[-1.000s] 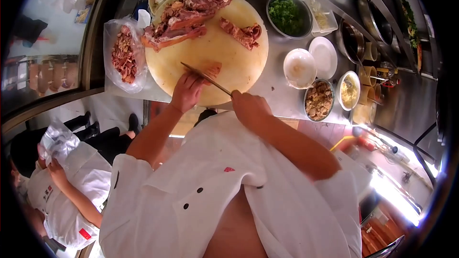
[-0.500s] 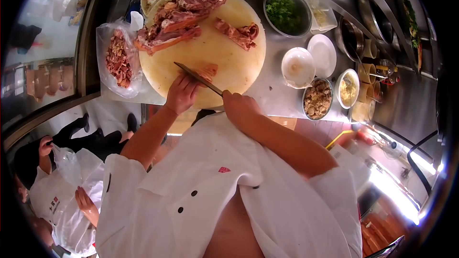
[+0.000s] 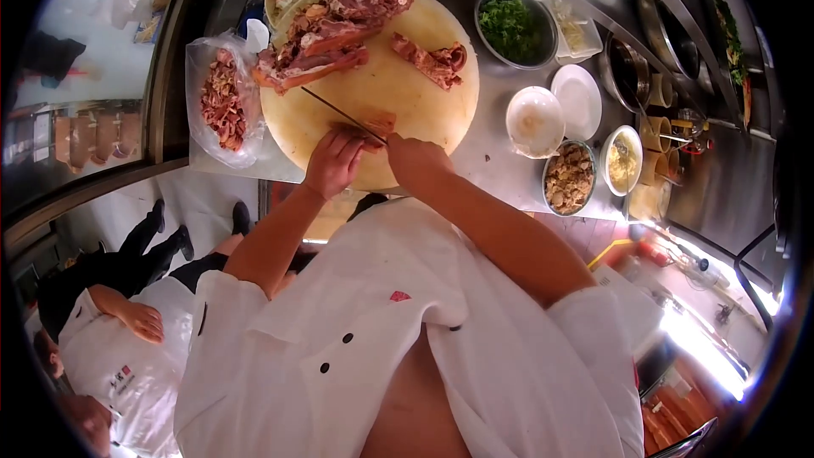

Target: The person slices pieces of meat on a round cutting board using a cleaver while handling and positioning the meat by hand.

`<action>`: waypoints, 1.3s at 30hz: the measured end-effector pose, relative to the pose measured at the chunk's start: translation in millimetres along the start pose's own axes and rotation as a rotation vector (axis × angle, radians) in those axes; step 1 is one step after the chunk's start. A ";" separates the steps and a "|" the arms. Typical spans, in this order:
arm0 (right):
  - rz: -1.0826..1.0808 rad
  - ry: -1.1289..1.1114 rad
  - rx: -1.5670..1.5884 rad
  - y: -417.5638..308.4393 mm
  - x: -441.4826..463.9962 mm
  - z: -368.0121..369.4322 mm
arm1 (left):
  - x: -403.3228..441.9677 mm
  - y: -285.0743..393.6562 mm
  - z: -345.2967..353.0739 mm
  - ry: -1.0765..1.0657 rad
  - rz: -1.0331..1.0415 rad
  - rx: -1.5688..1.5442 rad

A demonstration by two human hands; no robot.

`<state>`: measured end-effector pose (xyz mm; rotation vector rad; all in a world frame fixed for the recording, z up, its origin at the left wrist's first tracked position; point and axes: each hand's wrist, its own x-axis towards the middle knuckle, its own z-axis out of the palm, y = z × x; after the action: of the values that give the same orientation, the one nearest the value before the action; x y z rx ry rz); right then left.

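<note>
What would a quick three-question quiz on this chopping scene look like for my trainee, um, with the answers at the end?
1. Which hand holds the knife?
2. True or false: the metal bowl of greens stands off the cutting board.
3. Fill in: the clear plastic bag left of the board contains ____.

Key: 1. The right hand. 2. True. 3. Pieces of meat.

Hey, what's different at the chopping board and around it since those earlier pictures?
The right hand and the knife it grips have moved forward and leftward, closer to the left hand. The co-worker's hand no longer shows the clear bag held before. The left hand stays at the small meat piece; the large meat chunk hasn't moved.
</note>
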<state>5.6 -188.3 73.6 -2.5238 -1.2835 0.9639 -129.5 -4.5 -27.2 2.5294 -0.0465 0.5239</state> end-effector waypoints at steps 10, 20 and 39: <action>0.133 -0.168 0.042 -7.2 -74.4 -29.8 | -4.9 2.4 1.5 0.027 -0.005 0.043; 0.075 -0.160 -0.009 -7.7 -25.7 -8.1 | -2.9 -0.1 4.2 0.033 -0.015 0.042; 0.069 -0.042 -0.063 -3.4 -28.5 -7.4 | -10.2 -1.6 6.8 0.056 0.016 0.083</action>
<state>-4.4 -206.9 94.3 -2.6257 -1.2650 1.0104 -136.3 -7.5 -37.1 2.5956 -0.0246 0.6152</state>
